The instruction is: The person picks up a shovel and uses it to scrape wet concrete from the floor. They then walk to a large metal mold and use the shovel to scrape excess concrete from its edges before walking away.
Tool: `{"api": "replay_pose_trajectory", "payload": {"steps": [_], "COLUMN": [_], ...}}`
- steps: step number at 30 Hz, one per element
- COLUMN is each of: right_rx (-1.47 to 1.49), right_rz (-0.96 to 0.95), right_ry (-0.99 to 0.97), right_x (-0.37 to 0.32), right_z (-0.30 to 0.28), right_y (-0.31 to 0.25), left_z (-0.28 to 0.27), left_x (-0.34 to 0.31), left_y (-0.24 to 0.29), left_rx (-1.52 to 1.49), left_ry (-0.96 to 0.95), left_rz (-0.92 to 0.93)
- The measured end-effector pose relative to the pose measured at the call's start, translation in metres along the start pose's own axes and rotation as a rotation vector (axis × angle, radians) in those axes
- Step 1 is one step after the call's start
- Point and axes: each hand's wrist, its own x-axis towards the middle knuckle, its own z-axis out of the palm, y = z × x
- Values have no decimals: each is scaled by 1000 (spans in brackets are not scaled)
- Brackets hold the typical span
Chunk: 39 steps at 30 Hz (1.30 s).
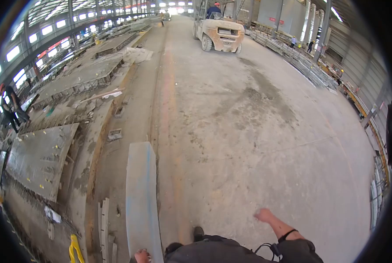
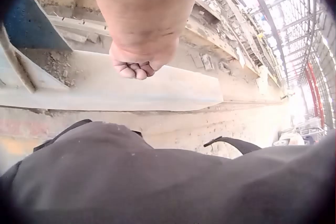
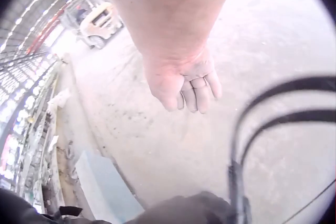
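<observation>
My left hand (image 1: 142, 256) is at the bottom edge of the head view, over the near end of a long pale panel (image 1: 140, 188) with a bluish streak. In the left wrist view its fingers (image 2: 137, 70) hang loosely curled with nothing seen in them, and the panel (image 2: 178, 90) shows behind. Out to the right, my right hand (image 1: 264, 215) hangs above the dusty concrete floor (image 1: 248, 175). The right wrist view shows its fingers (image 3: 197, 98) relaxed and bent a little, holding nothing. A dark band circles the right forearm.
A forklift (image 1: 220, 33) with a person seated on it stands ahead on the floor. Along the left run large slabs (image 1: 42, 158) and loose debris; a yellow object (image 1: 75, 249) lies near. Two people (image 1: 12, 105) stand at far left. Metal stock (image 1: 288, 55) lines the right side.
</observation>
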Motion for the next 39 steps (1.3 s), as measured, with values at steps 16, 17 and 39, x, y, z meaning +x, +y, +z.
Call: {"api": "replay_pose_trajectory", "payload": {"steps": [16, 17, 39], "right_rx": [-46, 30, -6], "right_rz": [-66, -4, 178], "right_ry": [-19, -40, -187], "right_x": [258, 264, 657], "right_z": [-174, -177, -402], "right_y": [-136, -140, -201], "left_z": [63, 71, 271], "left_x": [184, 202, 401], "left_y": [238, 265, 657], "left_rx": [-206, -180, -114], "left_ry": [115, 111, 109], "left_rz": [-87, -28, 7]}}
